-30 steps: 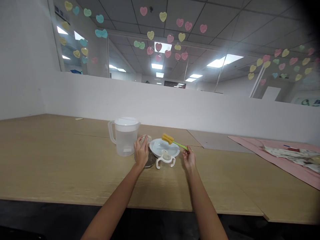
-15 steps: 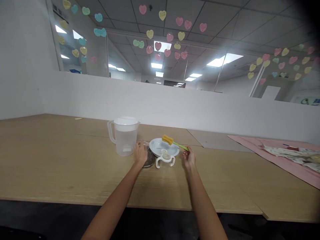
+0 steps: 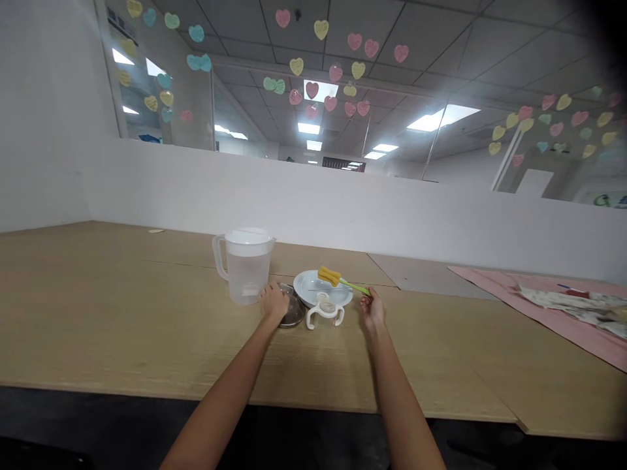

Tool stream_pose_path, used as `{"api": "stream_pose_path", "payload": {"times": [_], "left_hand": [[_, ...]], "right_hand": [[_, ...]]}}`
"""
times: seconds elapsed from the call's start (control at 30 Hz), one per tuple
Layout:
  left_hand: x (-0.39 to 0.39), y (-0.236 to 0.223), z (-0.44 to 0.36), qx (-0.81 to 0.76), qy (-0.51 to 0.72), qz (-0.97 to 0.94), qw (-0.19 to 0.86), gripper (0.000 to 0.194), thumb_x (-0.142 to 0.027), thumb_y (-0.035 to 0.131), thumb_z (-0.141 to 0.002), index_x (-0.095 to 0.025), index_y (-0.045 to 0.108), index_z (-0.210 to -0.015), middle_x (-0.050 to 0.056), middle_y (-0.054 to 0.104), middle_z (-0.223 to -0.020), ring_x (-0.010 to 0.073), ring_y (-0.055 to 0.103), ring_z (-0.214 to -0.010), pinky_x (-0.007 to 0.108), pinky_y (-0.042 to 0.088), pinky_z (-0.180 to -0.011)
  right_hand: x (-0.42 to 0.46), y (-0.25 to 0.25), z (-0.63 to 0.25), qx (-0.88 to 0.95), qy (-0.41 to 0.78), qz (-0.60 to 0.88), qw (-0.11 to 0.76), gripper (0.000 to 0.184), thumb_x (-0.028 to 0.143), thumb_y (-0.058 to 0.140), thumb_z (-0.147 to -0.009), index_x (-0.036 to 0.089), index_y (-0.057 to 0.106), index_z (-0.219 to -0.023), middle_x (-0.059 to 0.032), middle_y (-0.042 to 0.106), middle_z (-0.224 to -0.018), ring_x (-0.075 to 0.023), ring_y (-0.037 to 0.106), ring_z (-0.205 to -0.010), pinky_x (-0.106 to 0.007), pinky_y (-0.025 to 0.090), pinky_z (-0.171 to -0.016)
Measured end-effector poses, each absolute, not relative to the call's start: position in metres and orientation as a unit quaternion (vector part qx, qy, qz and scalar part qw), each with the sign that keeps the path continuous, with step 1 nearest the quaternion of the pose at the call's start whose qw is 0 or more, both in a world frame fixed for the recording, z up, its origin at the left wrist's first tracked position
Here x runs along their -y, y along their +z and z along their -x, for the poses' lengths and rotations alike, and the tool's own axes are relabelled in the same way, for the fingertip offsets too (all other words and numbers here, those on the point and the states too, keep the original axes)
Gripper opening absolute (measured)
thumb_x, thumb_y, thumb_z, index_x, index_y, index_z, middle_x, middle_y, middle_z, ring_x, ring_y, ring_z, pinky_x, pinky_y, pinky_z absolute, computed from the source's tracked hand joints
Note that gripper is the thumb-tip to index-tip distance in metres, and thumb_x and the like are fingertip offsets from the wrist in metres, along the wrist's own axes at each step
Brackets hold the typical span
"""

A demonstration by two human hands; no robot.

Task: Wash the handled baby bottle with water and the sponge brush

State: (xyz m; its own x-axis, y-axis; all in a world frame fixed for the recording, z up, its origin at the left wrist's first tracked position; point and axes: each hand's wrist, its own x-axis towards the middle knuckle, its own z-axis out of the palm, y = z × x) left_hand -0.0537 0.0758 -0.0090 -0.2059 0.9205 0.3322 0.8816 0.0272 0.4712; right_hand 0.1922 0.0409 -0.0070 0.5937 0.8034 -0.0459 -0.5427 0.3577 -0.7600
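My right hand grips the green handle of a sponge bottle brush. Its yellow sponge head is held over a shallow white bowl, and a thin line like a straw lies across that bowl. My left hand is lowered over a dark, round, shiny dish, fingers curled down at its left side; what they hold, if anything, is hidden. Between my hands, in front of the bowl, stands a clear bottle or cup with a white two-handled ring.
A translucent plastic pitcher with liquid in it stands just left of my left hand. A pink cloth with a patterned cloth and small items lies at the right. The wooden table meets a white wall at the back.
My left hand has come down slightly over the dark dish; the clear thing seen at its fingertips before no longer shows plainly. My right hand and the brush have hardly moved.
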Motion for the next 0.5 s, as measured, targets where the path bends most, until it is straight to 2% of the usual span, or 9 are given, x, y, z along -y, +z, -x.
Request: {"api": "stream_pose_path", "payload": {"times": [0.13, 0.33, 0.5], "left_hand": [[-0.07, -0.006, 0.055, -0.7, 0.289, -0.653, 0.005, 0.028, -0.022, 0.044, -0.081, -0.015, 0.047, -0.108, 0.011, 0.057, -0.105, 0.0228, 0.05, -0.102, 0.031, 0.036, -0.08], [-0.068, -0.007, 0.057, -0.65, 0.304, -0.696, -0.024, 0.028, -0.016, 0.044, -0.081, -0.019, 0.049, -0.108, 0.008, 0.056, -0.109, 0.0214, 0.047, -0.102, 0.032, 0.034, -0.084], [-0.074, -0.014, 0.058, -0.591, 0.304, -0.747, -0.022, 0.038, -0.005, 0.043, -0.075, -0.023, 0.054, -0.106, 0.005, 0.057, -0.11, 0.0202, 0.048, -0.1, 0.032, 0.035, -0.084]], "right_hand": [[-0.042, -0.008, -0.194, 0.19, 0.398, 0.4, 0.803, 0.016, 0.027, 0.061, -0.071, 0.017, 0.05, -0.068, 0.0087, 0.048, -0.047, -0.0031, 0.042, -0.034, -0.013, 0.036, -0.034], [-0.042, -0.008, -0.192, 0.15, 0.399, 0.397, 0.813, 0.007, 0.02, 0.055, -0.074, 0.015, 0.052, -0.069, 0.0086, 0.045, -0.045, -0.0028, 0.039, -0.034, -0.012, 0.033, -0.034], [-0.042, -0.006, -0.191, 0.144, 0.392, 0.408, 0.812, 0.006, 0.02, 0.055, -0.073, 0.015, 0.054, -0.069, 0.0084, 0.044, -0.044, -0.0031, 0.038, -0.035, -0.012, 0.032, -0.035]]}}
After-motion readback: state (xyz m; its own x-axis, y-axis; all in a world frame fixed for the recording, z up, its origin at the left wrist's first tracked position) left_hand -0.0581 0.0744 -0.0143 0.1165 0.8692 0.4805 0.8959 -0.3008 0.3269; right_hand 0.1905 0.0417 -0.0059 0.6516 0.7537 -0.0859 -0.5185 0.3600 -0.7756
